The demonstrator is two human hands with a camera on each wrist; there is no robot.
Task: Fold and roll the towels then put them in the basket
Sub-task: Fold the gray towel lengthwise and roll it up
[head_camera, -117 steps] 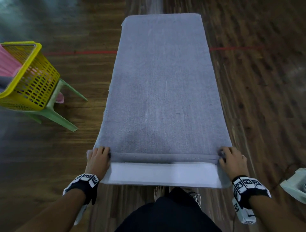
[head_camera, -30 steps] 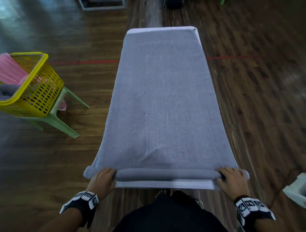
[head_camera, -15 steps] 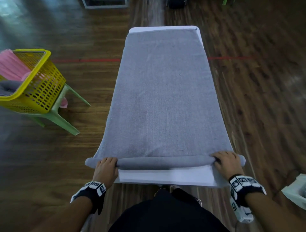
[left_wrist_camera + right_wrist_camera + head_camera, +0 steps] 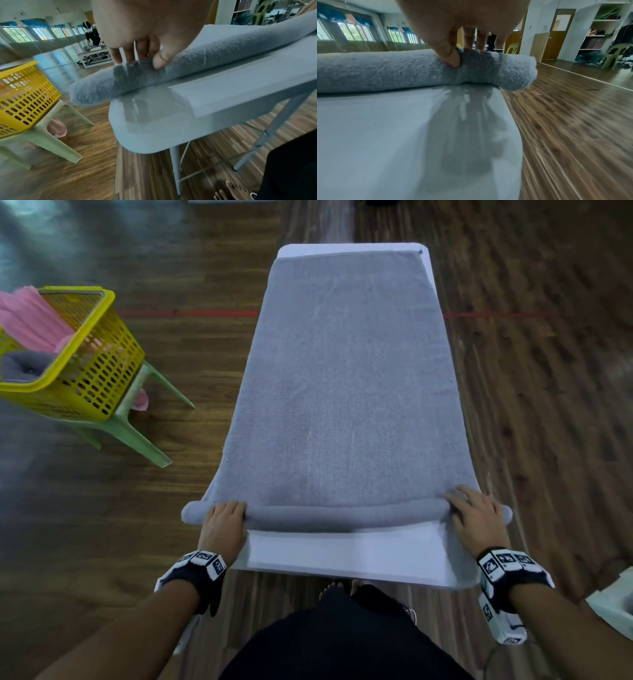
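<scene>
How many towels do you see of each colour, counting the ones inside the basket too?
Grey: 2, the towel being rolled on the table and one in the yellow basket
Pink: 1, in the basket
Total: 3 towels visible; more may lie hidden in the basket.

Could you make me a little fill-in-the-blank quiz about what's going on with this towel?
1. The grey towel lies on a ____ table.
2. Both hands, left hand and right hand, grip the ____ end of the towel.
3. The basket on the stool is ____ in colour.
4. Beside a grey towel in the basket lies a ____ one.

Missing words: white; rolled; yellow; pink
</scene>
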